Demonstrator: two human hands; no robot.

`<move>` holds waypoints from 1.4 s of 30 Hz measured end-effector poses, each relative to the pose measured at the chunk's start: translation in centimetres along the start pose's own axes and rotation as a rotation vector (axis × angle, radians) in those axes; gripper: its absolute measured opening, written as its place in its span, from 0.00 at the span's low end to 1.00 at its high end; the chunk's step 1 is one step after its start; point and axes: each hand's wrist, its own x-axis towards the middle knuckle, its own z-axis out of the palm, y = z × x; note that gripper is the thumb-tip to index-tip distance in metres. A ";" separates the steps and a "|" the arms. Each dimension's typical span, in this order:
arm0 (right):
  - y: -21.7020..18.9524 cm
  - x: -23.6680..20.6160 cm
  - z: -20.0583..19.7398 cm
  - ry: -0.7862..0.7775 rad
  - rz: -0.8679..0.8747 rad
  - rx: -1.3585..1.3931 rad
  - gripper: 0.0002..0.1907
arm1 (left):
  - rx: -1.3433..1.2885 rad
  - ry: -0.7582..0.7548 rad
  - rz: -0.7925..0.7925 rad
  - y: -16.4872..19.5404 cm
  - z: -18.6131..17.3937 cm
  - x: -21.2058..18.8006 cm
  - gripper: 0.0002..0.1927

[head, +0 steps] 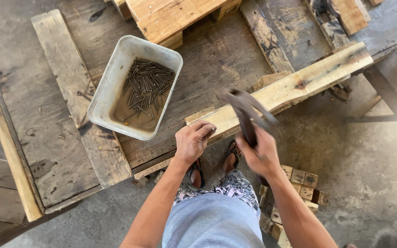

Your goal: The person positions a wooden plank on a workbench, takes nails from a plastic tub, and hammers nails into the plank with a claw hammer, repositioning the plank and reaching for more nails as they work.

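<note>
The left hand (193,141) pinches a nail against the near end of a pale wooden plank (295,85) lying across the weathered wooden workbench (28,105). The right hand (262,154) grips a blurred dark metal hammer (244,108) above the plank. A grey rectangular metal tray (111,78) of dark nails (145,87) sits near the bench's front edge.

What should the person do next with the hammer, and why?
Probably bring the hammer down near the left hand. The right hand holds it raised and blurred, while the left hand's fingers pinch something small, likely a nail, against the wooden plank. A tray of nails sits close by.
</note>
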 end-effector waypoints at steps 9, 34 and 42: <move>-1.9 -7.8 -1.2 -0.015 -0.027 -0.017 0.18 | 0.029 -0.031 0.009 -0.8 0.6 -0.3 0.10; -0.4 -5.8 0.8 -0.071 0.465 -0.037 0.22 | 0.017 -0.059 -0.003 -1.3 0.8 -0.7 0.08; -0.9 -4.3 1.7 -0.119 0.391 -0.161 0.23 | -0.289 -0.012 -0.348 -2.2 -1.1 -0.4 0.17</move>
